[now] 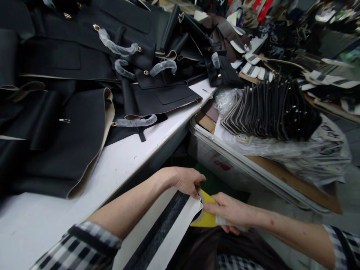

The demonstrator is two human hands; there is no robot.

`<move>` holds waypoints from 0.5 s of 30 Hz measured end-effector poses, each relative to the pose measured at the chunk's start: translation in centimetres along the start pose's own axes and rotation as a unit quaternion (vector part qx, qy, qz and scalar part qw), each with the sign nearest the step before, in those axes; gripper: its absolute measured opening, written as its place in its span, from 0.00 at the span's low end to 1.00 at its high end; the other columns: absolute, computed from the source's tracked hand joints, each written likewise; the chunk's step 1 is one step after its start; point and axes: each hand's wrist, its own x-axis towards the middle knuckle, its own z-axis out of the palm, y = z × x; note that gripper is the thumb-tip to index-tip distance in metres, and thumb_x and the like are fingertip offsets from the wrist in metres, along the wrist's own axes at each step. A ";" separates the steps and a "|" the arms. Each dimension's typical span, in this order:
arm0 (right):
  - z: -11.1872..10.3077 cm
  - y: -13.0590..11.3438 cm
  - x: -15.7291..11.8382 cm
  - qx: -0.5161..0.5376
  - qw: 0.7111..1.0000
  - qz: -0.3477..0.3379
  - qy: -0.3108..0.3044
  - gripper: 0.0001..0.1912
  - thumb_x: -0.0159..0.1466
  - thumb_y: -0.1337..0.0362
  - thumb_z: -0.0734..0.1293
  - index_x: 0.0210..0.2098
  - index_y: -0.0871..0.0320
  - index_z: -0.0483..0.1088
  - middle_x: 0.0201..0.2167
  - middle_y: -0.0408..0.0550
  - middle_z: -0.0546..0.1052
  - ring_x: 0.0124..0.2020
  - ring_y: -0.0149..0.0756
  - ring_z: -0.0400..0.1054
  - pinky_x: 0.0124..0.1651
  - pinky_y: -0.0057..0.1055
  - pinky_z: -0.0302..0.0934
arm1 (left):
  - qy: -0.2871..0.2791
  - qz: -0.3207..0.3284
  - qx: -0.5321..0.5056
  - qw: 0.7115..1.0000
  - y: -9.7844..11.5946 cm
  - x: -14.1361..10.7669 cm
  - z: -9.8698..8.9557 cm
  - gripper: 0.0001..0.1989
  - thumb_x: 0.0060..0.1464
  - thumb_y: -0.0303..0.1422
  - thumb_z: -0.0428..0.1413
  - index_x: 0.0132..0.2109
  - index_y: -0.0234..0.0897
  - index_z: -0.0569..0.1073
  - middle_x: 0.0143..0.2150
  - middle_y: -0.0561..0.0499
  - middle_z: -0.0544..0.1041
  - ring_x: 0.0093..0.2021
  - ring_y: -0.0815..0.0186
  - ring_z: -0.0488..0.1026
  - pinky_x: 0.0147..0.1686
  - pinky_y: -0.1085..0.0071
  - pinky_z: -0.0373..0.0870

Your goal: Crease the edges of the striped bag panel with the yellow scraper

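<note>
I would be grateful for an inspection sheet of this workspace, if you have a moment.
Surface: white table, bare along its near edge, largely covered farther back.
Job's things: white piece with a dark band; yellow piece at its end.
Clutter: black pieces heaped on the table; dark stacked pieces to the right.
Hands: left hand at the white piece's end; right hand grips the yellow piece.
Cables: nothing seen.
Surroundings: crowded background, partly blurred.
</note>
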 end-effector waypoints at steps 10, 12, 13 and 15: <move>1.3 -1.0 0.7 0.033 0.999 0.011 0.022 0.30 0.63 0.37 0.57 0.38 0.60 0.67 0.14 0.40 0.69 0.09 0.25 0.59 0.11 0.18 0.51 | 0.028 0.020 0.082 0.996 -0.6 -0.7 -0.2 0.29 0.49 0.33 0.62 0.58 0.31 0.70 0.49 0.43 0.79 0.46 0.58 0.77 0.40 0.71 0.71; 1.3 -1.3 0.7 0.036 0.999 0.012 0.020 0.31 0.63 0.36 0.57 0.38 0.60 0.67 0.14 0.40 0.69 0.10 0.25 0.59 0.11 0.18 0.52 | 0.027 0.013 0.093 0.995 -0.7 -0.6 -0.2 0.30 0.48 0.33 0.63 0.59 0.31 0.70 0.49 0.43 0.79 0.46 0.58 0.77 0.40 0.71 0.71; 1.3 -1.5 0.6 0.038 0.999 0.013 0.020 0.31 0.62 0.36 0.57 0.38 0.60 0.67 0.14 0.40 0.69 0.10 0.25 0.59 0.12 0.18 0.52 | 0.028 0.009 0.095 0.995 -0.7 -0.5 -0.3 0.31 0.47 0.33 0.64 0.59 0.32 0.70 0.49 0.43 0.79 0.46 0.59 0.77 0.40 0.71 0.71; 1.2 -1.8 0.6 0.036 0.999 0.013 0.020 0.30 0.62 0.37 0.58 0.37 0.60 0.67 0.14 0.40 0.68 0.10 0.24 0.58 0.12 0.18 0.53 | 0.034 0.006 0.095 0.995 -0.8 -0.4 -0.4 0.31 0.44 0.31 0.66 0.58 0.35 0.71 0.48 0.46 0.80 0.45 0.60 0.77 0.41 0.72 0.71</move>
